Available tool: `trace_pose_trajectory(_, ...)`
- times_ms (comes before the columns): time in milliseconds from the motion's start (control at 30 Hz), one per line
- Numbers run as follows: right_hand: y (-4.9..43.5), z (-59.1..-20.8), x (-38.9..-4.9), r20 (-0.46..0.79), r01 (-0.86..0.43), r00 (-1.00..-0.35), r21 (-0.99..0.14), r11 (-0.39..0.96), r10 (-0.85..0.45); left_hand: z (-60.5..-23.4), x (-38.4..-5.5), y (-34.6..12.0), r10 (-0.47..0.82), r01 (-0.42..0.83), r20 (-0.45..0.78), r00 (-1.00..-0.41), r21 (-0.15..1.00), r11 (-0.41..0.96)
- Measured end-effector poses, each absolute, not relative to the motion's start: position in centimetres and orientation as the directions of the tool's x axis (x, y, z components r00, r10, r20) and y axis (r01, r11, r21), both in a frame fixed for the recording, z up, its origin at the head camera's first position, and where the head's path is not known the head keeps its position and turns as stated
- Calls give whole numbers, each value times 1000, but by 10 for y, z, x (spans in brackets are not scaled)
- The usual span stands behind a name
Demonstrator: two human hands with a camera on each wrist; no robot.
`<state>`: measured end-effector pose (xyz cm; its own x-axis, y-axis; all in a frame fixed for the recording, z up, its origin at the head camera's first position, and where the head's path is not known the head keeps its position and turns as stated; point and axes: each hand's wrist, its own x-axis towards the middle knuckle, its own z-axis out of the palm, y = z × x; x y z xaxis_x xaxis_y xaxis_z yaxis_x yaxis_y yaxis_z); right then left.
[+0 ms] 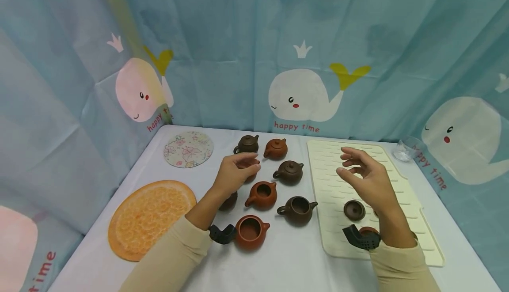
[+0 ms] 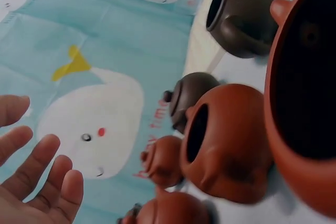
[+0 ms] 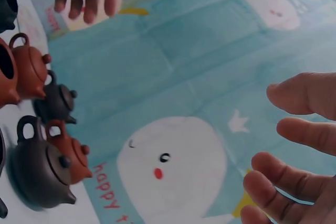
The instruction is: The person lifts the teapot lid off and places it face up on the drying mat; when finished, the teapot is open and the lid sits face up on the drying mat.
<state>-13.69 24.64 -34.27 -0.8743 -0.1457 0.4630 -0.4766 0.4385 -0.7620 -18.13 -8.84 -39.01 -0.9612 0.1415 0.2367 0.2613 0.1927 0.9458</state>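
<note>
My left hand [image 1: 235, 172] hovers above the teapots, its fingers loosely bent with nothing held. It partly covers a reddish lidded teapot. Over the cream tray [image 1: 323, 221], my right hand [image 1: 367, 178] is raised with fingers apart and holds nothing. Nearby stand a dark lidded teapot [image 1: 289, 172], a red-brown lidded teapot [image 1: 276, 149] and a dark brown lidded teapot [image 1: 247, 145]. Nearer me are lidless ones: a red-brown teapot [image 1: 263, 198], a dark teapot [image 1: 299, 212] and another red-brown teapot [image 1: 250, 234]. My left forearm partly hides one more dark teapot [image 1: 228, 202].
On the tray lie a dark lid [image 1: 354, 210] and a reddish lid [image 1: 368, 230], partly behind the right wrist strap. A clear glass dish [image 1: 406, 149] sits at the back right. An orange-patterned mat [image 1: 153, 217] and a floral round mat [image 1: 188, 149] lie left. Whale-printed curtains [image 1: 222, 84] enclose the table.
</note>
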Motion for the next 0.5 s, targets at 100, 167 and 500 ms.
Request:
trace_pose_trajectory(100, 242, -347, -147, 419, -445, -893, -774, 451, -162, -395, -189, -76, 133, 204, 181, -975, 961, 187)
trace_pose_trajectory(167, 238, -351, -155, 386, -422, -906, -784, 455, -176, -398, -193, -69, 125, 171, 149, -981, 968, 182)
trace_pose_trajectory(500, 218, -366, -195, 256, -325, -944, -836, 443, -209, -397, -212, -37, 76, -24, -45, -996, 967, 254)
